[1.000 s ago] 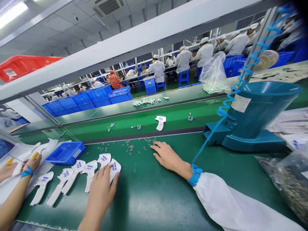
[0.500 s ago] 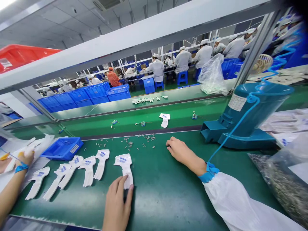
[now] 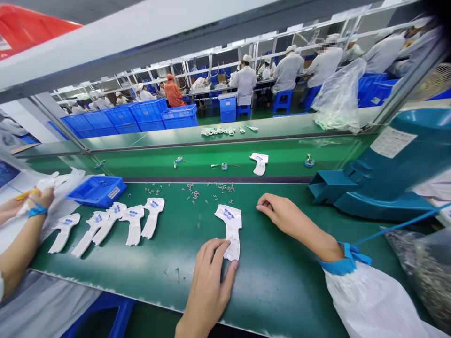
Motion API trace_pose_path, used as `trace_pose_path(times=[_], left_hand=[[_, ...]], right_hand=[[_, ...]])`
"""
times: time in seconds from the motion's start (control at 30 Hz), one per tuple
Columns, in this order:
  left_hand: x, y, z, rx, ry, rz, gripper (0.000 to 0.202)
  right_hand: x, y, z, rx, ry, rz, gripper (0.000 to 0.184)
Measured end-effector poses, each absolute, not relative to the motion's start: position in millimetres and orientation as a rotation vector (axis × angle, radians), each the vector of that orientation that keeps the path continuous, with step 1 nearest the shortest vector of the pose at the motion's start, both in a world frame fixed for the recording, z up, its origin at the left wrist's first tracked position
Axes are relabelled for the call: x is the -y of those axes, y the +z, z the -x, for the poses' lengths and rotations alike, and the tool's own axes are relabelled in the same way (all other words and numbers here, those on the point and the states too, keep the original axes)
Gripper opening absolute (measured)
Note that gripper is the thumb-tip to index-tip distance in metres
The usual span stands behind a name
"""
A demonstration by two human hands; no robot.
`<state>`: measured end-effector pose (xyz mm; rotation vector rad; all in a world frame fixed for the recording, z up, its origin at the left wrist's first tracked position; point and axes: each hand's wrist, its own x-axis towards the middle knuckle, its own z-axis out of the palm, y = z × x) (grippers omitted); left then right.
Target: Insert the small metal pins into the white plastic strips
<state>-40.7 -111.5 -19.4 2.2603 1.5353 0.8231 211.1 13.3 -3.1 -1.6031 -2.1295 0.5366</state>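
My left hand (image 3: 210,279) lies flat on the green bench, fingertips pressing the lower end of a white L-shaped plastic part (image 3: 230,225) with blue marks. My right hand (image 3: 282,215) rests on the bench just right of that part, fingers curled together; what they hold, if anything, is hidden. A blue wrist strap (image 3: 344,260) with a thin blue cord is on my right wrist. Small metal screws (image 3: 207,190) lie scattered just beyond both hands.
Several more white parts (image 3: 116,224) lie in a row at the left beside a blue tray (image 3: 97,190). A co-worker's hand (image 3: 35,202) is at the far left. A teal funnel machine (image 3: 384,164) stands at the right. A conveyor belt (image 3: 218,157) runs behind.
My left hand slid one white part from the row rightward to the bench's middle. My right hand shifted right and curled its fingers. The view tilted down.
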Motion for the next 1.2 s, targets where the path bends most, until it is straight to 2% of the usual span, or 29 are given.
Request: trace_pose_path(times=[0.23, 0.43, 0.6, 0.87, 1.03, 1.2], left_hand=[[105.9, -14.0, 38.1, -1.494, 0.909, -2.224, 0.032], [62.9, 1.1, 25.2, -1.403, 0.975, -2.229, 0.019], [43.4, 4.8, 17.8, -1.381, 1.039, -2.159, 0.009], [51.7, 5.9, 27.2, -1.465, 1.08, -2.113, 0.007], [72.1, -0.9, 38.7, -1.52, 0.884, -2.186, 0.017], [85.1, -12.8, 39.2, -1.465, 0.839, -2.191, 0.024]], right_hand=[[-3.4, 2.4, -191.5, 1.987, 0.962, 1.434, 0.026], [3.2, 2.3, -171.1, 1.585, 1.439, 1.19, 0.039], [5.8, 3.0, -170.9, 1.442, 1.625, 1.09, 0.034], [8.2, -0.6, -169.6, 1.567, 1.599, 1.1, 0.035], [10.7, 2.2, -167.7, 1.6, 1.589, 1.192, 0.029], [13.6, 3.3, -165.8, 1.631, 1.608, 1.183, 0.032]])
